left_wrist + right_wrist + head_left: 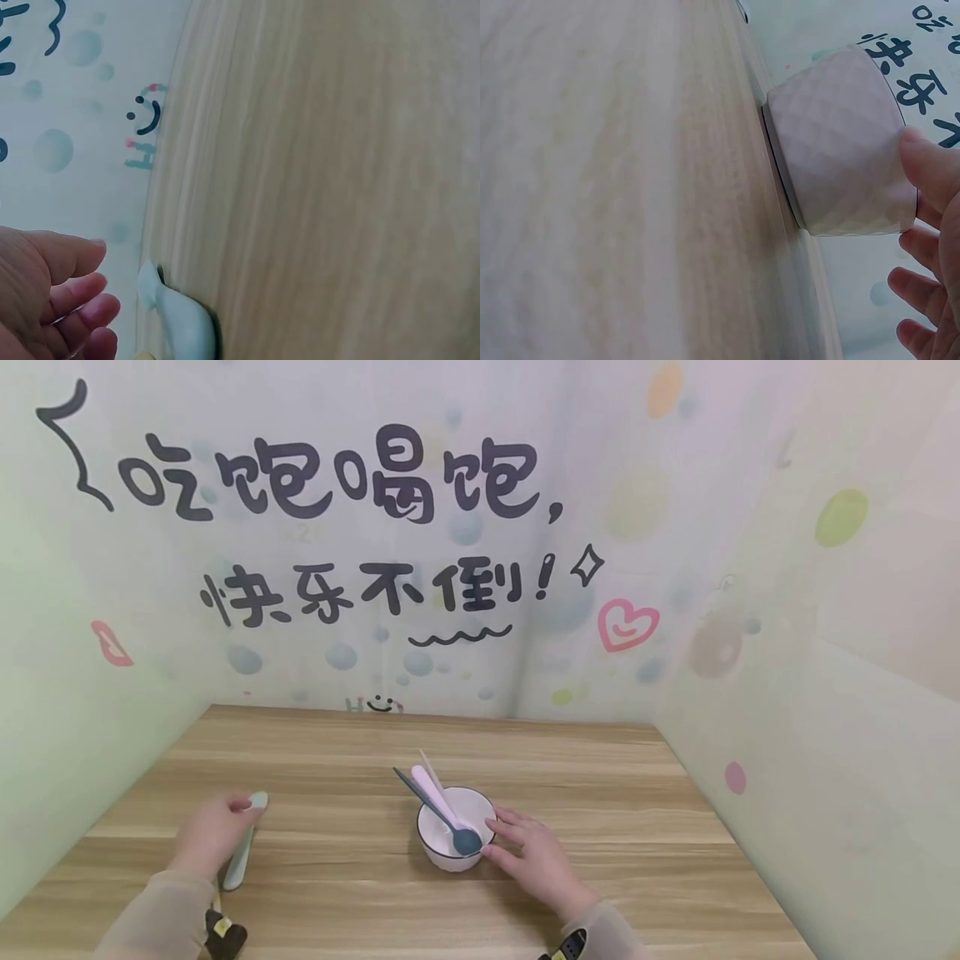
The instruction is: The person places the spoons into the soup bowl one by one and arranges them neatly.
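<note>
On the left side of the wood-grain tabletop (352, 914), we're seeing the left hand (210, 833) hovering over a mint-green spoon (238, 867); its fingers are curling loosely, a gap is showing between thumb and index finger in the left wrist view, and we're logging no hold on anything. The mint-green spoon is lying on the table, running away from the person, its far end poking out past the fingertips in the head view. Near the middle, the right hand (538, 862) is pinching the rim of a white dark-rimmed bowl (450, 863), thumb on the outer wall, other fingers fanning out. We're marking the bowl as standing upright, faceted diamond pattern showing outside. Inside, a dark teal spoon (467, 842) is crossing over a pink spoon (428, 787), and a thin pale handle (431, 767) is sticking out behind; all three are leaning over the far-left rim. We're also noting pale sleeves (161, 910), a black device (227, 937) at each wrist, and a back wall (480, 385) carrying black Chinese lettering (386, 567) and a pink heart (628, 625).
</note>
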`<action>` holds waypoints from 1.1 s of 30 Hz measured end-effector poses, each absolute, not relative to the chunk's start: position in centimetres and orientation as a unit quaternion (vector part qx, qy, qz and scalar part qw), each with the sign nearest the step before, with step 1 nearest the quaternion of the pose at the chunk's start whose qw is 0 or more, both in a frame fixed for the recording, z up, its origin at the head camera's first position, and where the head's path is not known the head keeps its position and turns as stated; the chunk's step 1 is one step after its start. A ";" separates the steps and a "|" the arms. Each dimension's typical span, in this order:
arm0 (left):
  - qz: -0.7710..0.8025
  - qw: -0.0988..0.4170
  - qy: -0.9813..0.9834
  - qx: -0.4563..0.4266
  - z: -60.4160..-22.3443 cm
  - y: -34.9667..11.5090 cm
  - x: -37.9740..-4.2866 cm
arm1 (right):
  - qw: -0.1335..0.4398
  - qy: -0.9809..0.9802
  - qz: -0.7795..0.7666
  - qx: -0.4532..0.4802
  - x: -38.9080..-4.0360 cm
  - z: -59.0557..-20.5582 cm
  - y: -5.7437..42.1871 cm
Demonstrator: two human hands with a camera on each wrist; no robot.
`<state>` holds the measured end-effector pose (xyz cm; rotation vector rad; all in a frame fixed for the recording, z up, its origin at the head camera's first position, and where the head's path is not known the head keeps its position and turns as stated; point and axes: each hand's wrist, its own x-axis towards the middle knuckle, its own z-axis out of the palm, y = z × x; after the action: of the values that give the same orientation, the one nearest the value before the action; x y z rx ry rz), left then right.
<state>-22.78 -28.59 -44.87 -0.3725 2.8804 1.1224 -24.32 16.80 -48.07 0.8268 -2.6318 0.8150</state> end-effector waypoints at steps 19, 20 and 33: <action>0.274 0.042 0.954 -0.111 -45.6 -28.7 -22.0 | 0.133 -0.903 0.289 0.287 -24.1 -47.8 16.8; 0.274 0.042 0.955 -0.109 -45.7 -28.6 -22.0 | 0.132 -0.904 0.289 0.287 -24.1 -47.8 16.8; 0.262 0.040 0.961 -0.084 -45.8 -27.9 -22.3 | 0.134 -0.901 0.295 0.288 -24.1 -47.9 16.7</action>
<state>-22.31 -27.86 -45.82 -0.2575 2.9425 0.8018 -24.10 16.73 -47.91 0.8359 -2.6117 0.8552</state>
